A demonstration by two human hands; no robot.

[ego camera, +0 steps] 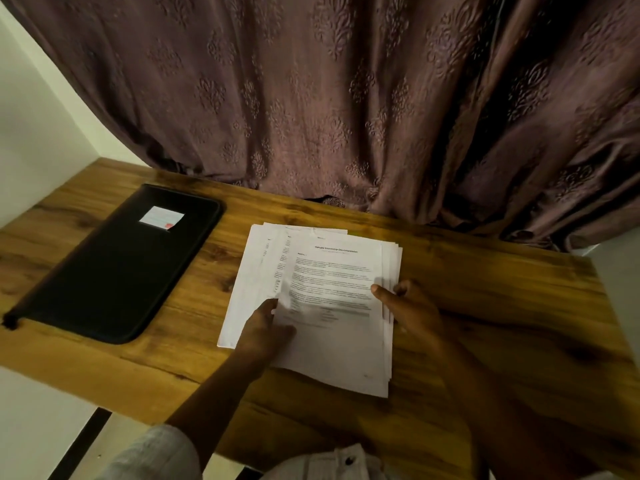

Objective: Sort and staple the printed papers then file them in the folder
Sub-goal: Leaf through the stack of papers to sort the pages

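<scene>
Head view of a wood-grain counter [485, 306], warm brown with dark knots, its surface smooth and faintly glossy. Behind it hangs a mauve curtain [346, 98] of heavy, folded fabric embossed with repeating leaf-like motifs; a pale, flat wall [41, 133] stands at the left.

The papers [329, 271] lie near the middle of the counter as a loose stack of white rectangular sheets. They are fanned unevenly, so that several left and right edges show. The top sheet carries a bold centred heading and blocks of small black print, too blurred to read.

The left hand [266, 327] rests across the left edge of the upper sheets, its fingers bent and close together. This area is blurred, and whether the fingers pinch the sheets or only press on them cannot be told.

The right hand [412, 306] grips the right edge of the stack, its thumb flat on the top sheet and the other fingers curled beside the edge.

A black folder [121, 265] lies closed and flat, well apart to the left of the papers. It is matte, with rounded corners, and bears a small white label [161, 216] near its far end. A light grey sleeve [162, 452] of ribbed cloth covers the left arm.
</scene>
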